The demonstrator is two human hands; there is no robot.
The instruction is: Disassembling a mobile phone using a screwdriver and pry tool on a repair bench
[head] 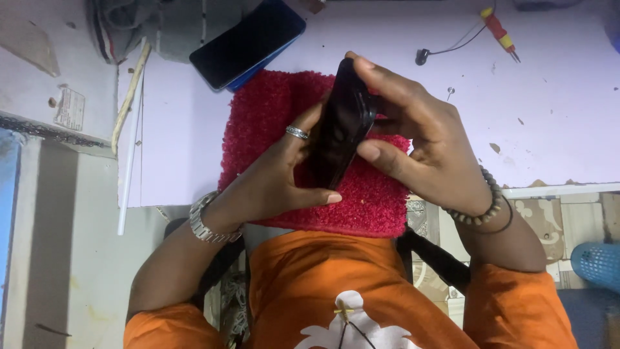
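Fingers (378, 74) of both hands curled tight around black phone (342, 126).

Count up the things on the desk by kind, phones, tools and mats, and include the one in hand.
Phones: 2, the black phone in both hands and the dark phone lying flat
Screwdrivers: 1
Red mats: 1
Total: 4

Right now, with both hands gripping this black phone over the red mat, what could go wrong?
1. The slim black phone is held on edge above the fuzzy red mat by the left hand and right hand; a slip might drop it.
2. The silver ring sits against the phone and could scratch it.
3. A second dark phone overhangs the mat's far corner; an elbow shift might knock it.
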